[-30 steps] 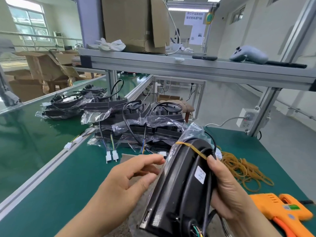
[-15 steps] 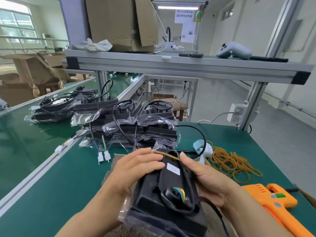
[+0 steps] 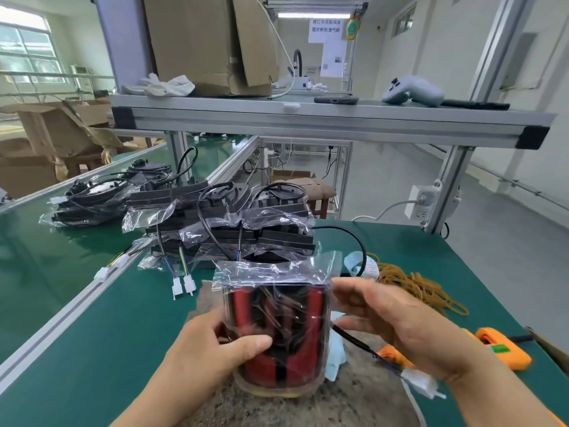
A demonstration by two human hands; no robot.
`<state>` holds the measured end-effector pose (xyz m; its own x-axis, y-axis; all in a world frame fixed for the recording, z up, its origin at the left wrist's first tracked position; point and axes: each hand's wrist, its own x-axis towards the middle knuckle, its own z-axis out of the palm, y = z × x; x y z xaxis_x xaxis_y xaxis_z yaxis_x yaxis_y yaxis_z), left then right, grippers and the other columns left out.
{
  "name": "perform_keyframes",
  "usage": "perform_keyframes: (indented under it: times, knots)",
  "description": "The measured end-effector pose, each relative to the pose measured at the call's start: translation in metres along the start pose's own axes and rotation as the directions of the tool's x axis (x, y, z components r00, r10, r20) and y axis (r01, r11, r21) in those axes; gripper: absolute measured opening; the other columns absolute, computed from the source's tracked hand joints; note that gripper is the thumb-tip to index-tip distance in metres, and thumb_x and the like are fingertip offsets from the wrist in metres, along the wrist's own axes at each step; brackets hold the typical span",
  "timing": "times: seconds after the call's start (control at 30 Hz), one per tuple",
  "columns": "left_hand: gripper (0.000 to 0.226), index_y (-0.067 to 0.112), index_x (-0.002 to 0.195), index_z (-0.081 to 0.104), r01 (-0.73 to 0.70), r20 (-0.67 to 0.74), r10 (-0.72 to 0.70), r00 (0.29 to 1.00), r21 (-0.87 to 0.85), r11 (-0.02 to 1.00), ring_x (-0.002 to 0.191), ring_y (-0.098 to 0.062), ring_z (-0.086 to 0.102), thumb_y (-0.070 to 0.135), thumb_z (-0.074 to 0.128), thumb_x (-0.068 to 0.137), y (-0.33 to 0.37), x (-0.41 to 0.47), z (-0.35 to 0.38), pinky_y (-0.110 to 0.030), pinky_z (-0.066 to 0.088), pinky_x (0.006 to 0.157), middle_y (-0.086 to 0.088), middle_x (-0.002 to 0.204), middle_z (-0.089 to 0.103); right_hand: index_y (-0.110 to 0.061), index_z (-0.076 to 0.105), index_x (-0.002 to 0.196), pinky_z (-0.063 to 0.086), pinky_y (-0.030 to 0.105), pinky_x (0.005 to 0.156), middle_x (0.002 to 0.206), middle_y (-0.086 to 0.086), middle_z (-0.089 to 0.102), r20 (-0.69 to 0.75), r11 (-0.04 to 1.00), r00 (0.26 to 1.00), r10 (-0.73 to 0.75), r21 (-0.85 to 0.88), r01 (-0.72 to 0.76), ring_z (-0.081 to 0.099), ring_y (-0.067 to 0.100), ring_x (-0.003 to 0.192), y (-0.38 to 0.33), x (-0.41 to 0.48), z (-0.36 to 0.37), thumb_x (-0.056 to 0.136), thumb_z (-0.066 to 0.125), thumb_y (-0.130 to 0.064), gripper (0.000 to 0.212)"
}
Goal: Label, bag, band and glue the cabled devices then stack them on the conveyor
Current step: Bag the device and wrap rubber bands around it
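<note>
Head view, bagged device (image 3: 286, 322), red-black, upright

A single wide-angle view, worn on the person's head, looks forward and down along the green bench (image 3: 129, 328). It sits so near that the left grip (image 3: 209, 352), the right grip (image 3: 400, 328) and the bagged device (image 3: 277, 328) between them fill the lower middle, forearms entering from the bottom edge. It faces the aluminium shelf (image 3: 308, 121) crossing the upper frame, with the conveyor (image 3: 46, 272) receding on the left and straight edges bowing toward the corners.
</note>
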<state>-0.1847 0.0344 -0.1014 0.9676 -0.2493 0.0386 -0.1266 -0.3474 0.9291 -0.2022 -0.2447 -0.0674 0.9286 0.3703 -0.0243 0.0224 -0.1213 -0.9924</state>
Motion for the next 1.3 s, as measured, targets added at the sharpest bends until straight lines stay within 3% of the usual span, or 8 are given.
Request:
perform_keyframes:
  times: [0.17, 0.47, 0.6, 0.7, 0.83, 1.07, 1.2, 1.3]
  knots:
    - [0.058, 0.033, 0.089, 0.076, 0.155, -0.005, -0.157, 0.988, -0.124, 0.98, 0.081, -0.01, 0.074, 0.068, 0.079, 0.043, 0.003, 0.0, 0.008, -0.038, 0.053, 0.087, 0.005, 0.087, 0.077, -0.046, 0.056, 0.13, 0.045, 0.037, 0.108, 0.128, -0.015, 0.066, -0.159, 0.998, 0.987, -0.018, -0.066, 0.007, 0.061, 0.005, 0.12, 0.014, 0.005, 0.032, 0.07, 0.08, -0.053, 0.065]
    - [0.075, 0.015, 0.095, 0.075, 0.223, 0.104, -0.217, 0.97, -0.045, 0.974, 0.081, -0.015, 0.074, 0.067, 0.079, 0.041, 0.007, 0.003, 0.019, -0.038, 0.056, 0.085, 0.001, 0.087, 0.078, -0.042, 0.066, 0.102, 0.06, 0.027, 0.076, 0.101, -0.001, 0.077, -0.311, 0.958, 0.949, 0.05, 0.282, 0.042, 0.075, 0.018, 0.092, 0.041, 0.01, 0.072, 0.051, 0.093, -0.03, 0.059]
    - [0.065, 0.016, 0.094, 0.074, 0.172, 0.266, -0.18, 0.947, 0.054, 0.984, 0.085, -0.014, 0.073, 0.068, 0.073, 0.055, 0.004, 0.011, 0.012, -0.034, 0.053, 0.088, 0.002, 0.092, 0.077, -0.027, 0.063, 0.116, 0.058, 0.044, 0.089, 0.104, 0.005, 0.077, -0.315, 0.941, 0.944, 0.098, 0.338, 0.015, 0.074, 0.025, 0.098, 0.047, 0.008, 0.066, 0.049, 0.094, -0.027, 0.074]
    - [0.061, 0.007, 0.084, 0.07, 0.166, 0.313, -0.154, 0.937, -0.012, 0.986, 0.07, -0.01, 0.066, 0.066, 0.055, 0.084, 0.007, 0.027, -0.001, -0.02, 0.053, 0.069, -0.006, 0.081, 0.071, -0.021, 0.068, 0.111, 0.055, 0.054, 0.093, 0.105, 0.014, 0.076, -0.312, 0.912, 0.942, 0.122, 0.411, 0.018, 0.073, 0.035, 0.098, 0.052, 0.004, 0.06, 0.042, 0.099, -0.025, 0.076]
    - [0.058, 0.007, 0.098, 0.073, 0.242, 0.075, -0.231, 0.97, -0.215, 0.946, 0.07, -0.015, 0.066, 0.056, 0.043, 0.091, -0.001, 0.058, -0.014, -0.029, 0.055, 0.07, -0.01, 0.088, 0.076, -0.033, 0.076, 0.086, 0.06, 0.048, 0.08, 0.1, 0.016, 0.076, -0.361, 0.874, 0.925, 0.116, 0.479, 0.078, 0.074, 0.036, 0.092, 0.055, -0.001, 0.049, 0.026, 0.102, -0.037, 0.066]
    - [0.021, 0.015, 0.082, 0.075, 0.181, -0.244, -0.189, 0.951, -0.057, 0.982, 0.066, -0.01, 0.064, 0.019, 0.059, 0.096, -0.024, 0.074, 0.001, -0.021, 0.051, 0.063, -0.003, 0.08, 0.075, -0.026, 0.064, 0.125, 0.05, 0.057, 0.099, 0.115, 0.012, 0.073, -0.442, 0.899, 0.889, 0.12, 0.429, 0.092, 0.069, 0.037, 0.107, 0.061, -0.002, 0.039, 0.04, 0.097, -0.052, 0.095]
    - [0.011, 0.024, 0.08, 0.074, 0.012, -0.06, -0.005, 0.998, 0.113, 0.993, 0.067, 0.009, 0.063, 0.024, 0.069, 0.09, -0.007, 0.081, 0.032, -0.009, 0.045, 0.065, 0.012, 0.073, 0.073, -0.048, 0.07, 0.109, 0.058, 0.036, 0.09, 0.113, 0.002, 0.075, -0.399, 0.941, 0.917, -0.026, 0.299, 0.157, 0.072, 0.022, 0.104, 0.058, -0.009, 0.05, 0.04, 0.094, -0.06, 0.074]
    - [0.004, 0.017, 0.084, 0.075, -0.118, 0.143, 0.103, 0.984, 0.102, 0.988, 0.081, 0.005, 0.063, 0.02, 0.073, 0.086, 0.015, 0.097, 0.062, -0.016, 0.049, 0.082, 0.012, 0.086, 0.071, -0.026, 0.061, 0.132, 0.054, 0.036, 0.097, 0.12, 0.008, 0.072, -0.441, 0.931, 0.878, -0.187, 0.206, 0.301, 0.068, 0.025, 0.113, 0.055, -0.018, 0.05, 0.055, 0.091, -0.047, 0.085]
